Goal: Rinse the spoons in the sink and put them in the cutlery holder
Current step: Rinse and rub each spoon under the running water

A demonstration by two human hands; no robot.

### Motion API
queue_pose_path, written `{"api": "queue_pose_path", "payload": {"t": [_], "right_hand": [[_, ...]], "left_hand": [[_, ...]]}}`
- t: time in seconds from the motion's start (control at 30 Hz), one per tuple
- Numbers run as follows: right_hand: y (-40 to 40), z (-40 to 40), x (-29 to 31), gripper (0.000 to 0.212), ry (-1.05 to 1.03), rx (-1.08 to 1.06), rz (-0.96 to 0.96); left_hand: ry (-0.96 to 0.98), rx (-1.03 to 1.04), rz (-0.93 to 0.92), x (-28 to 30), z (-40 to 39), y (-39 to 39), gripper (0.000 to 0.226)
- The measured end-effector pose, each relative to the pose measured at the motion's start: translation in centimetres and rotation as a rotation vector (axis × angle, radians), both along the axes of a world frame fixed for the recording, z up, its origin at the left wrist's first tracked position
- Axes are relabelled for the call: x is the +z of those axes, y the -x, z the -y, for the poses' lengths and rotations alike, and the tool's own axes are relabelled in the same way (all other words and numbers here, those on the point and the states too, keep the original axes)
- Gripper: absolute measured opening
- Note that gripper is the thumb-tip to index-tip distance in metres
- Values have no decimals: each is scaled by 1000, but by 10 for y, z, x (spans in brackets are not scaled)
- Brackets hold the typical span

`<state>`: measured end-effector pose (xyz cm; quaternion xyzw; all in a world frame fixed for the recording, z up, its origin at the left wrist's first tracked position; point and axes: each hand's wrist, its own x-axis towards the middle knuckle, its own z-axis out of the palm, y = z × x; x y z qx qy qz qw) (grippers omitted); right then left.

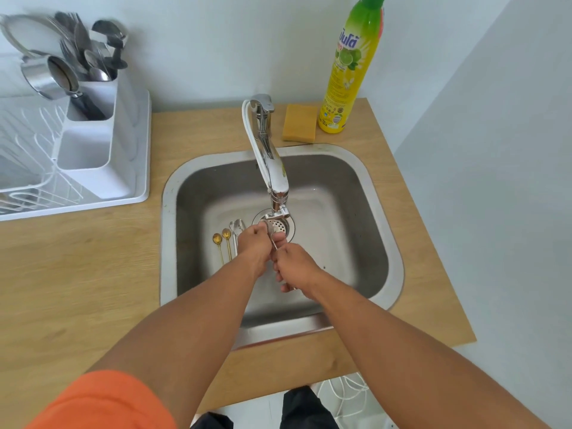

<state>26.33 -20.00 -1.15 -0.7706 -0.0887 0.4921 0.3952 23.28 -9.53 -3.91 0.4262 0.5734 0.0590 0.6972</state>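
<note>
Both hands over sink (365, 193) under tap (272, 168): left hand (255, 244) closed round bowl of silver spoon (270, 231), right hand (295, 269) pinching its handle. More spoons (227, 243) on sink floor, left of drain (280, 227). Cutlery holder (93, 144) well apart, back left in rack.

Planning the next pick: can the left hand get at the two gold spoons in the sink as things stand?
Probably yes, once it lets go. The gold spoons lie bare on the sink floor just left of the left hand, nothing over them. But both hands now hold a silver spoon under the tap.
</note>
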Motion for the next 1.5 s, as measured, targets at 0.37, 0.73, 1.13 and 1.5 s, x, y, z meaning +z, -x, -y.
{"api": "queue_pose_path", "payload": {"t": [0.37, 0.73, 1.13, 1.5], "right_hand": [[-3, -26, -13, 28, 63, -117, 19], [-4, -21, -10, 28, 0, -73, 41], [-27, -57, -16, 20, -55, -310, -41], [-16, -57, 0, 21, -92, -386, -241]], "left_hand": [[-35, -122, 22, -7, -5, 14, 13], [-131, -5, -19, -4, -9, -11, 35], [33, -164, 43, 30, 36, 29, 44], [142, -158, -66, 49, 41, 65, 33]]}}
